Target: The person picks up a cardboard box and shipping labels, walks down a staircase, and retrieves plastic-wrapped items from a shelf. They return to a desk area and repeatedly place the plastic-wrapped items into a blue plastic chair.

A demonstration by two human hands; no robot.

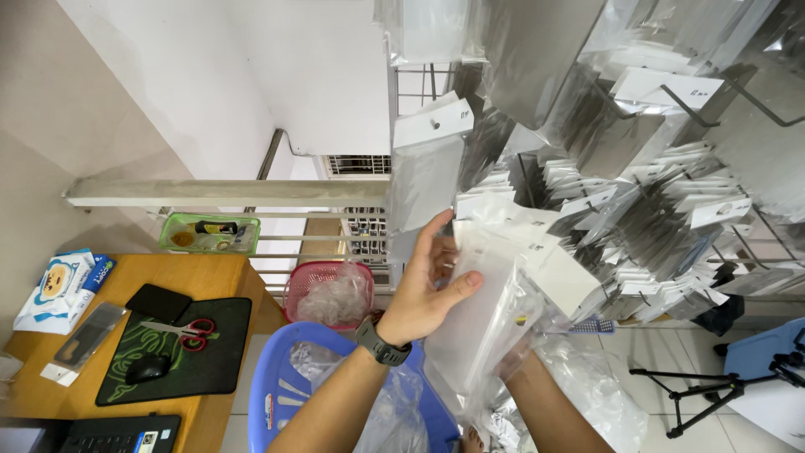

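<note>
Dozens of clear plastic packets with white card headers (671, 210) hang on the metal hook rack (755, 105) filling the right half of the view, so that's the biggest thing we see. Below it sits a blue plastic chair (277, 377) with crinkly clear bags on its seat. Off to the left is our orange wooden desk (210, 277), with a black and green mouse mat (210, 369) on it, a black mouse (148, 367) on the mat and red-handled scissors (189, 329) lying flat near the mat's top edge. A pink plastic basket (323, 281) stuffed with clear wrap stands between desk and rack.

Now the hands. Our left hand (423, 289), wrist in a dark watch (381, 342), is spread fairly wide, thumb pressed on the front of a stack of clear flat packets (486, 310), fingers flat behind the top edge, so it's steadying the stack rather than gripping hard. The stack stands tilted in front of the rack, just above the chair. Our right hand is hidden behind the stack; only the forearm shows, so we can't tell how open it is.
</note>
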